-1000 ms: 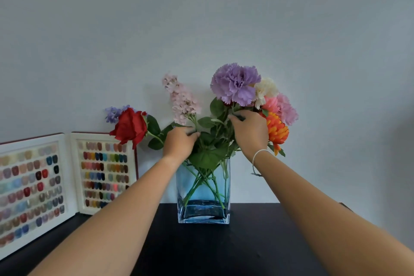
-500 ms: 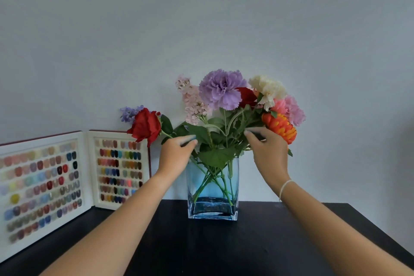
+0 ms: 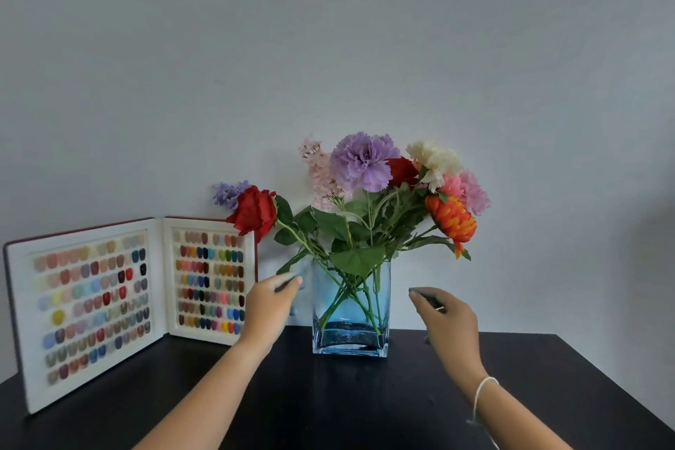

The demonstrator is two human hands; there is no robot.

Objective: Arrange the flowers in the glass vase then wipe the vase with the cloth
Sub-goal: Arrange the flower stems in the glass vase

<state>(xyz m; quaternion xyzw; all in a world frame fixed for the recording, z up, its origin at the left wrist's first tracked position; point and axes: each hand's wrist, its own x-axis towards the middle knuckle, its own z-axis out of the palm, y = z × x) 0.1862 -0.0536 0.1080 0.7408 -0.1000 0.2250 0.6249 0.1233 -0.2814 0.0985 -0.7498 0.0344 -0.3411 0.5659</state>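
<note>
Head view: the glass vase (image 3: 351, 307), a rectangular one of blue tint, is seen standing upright on the black desk (image 3: 365, 405), close to the pale wall (image 3: 328, 47) behind it. The flowers (image 3: 365, 194) are placed in it, their green stems crossing inside the glass. Among them a large purple bloom (image 3: 363, 161) is found at the top, a cream one (image 3: 434, 159) to its right, a pink one (image 3: 465, 190) and an orange one (image 3: 452, 219) lower on the right, and a red rose (image 3: 254, 210) leaning far out to the left. The left hand (image 3: 268, 307) is held just beside the left wall of the vase, apart from it, with fingers relaxed and nothing gripped. The right hand (image 3: 447, 318) is held near the right side of the vase, also apart from it, fingers loosely spread and nothing held. A thin white cord (image 3: 482, 389) is worn on the right wrist. To the left, an open display book of coloured nail samples (image 3: 120, 300) is stood on the desk and leaned toward the wall.
</note>
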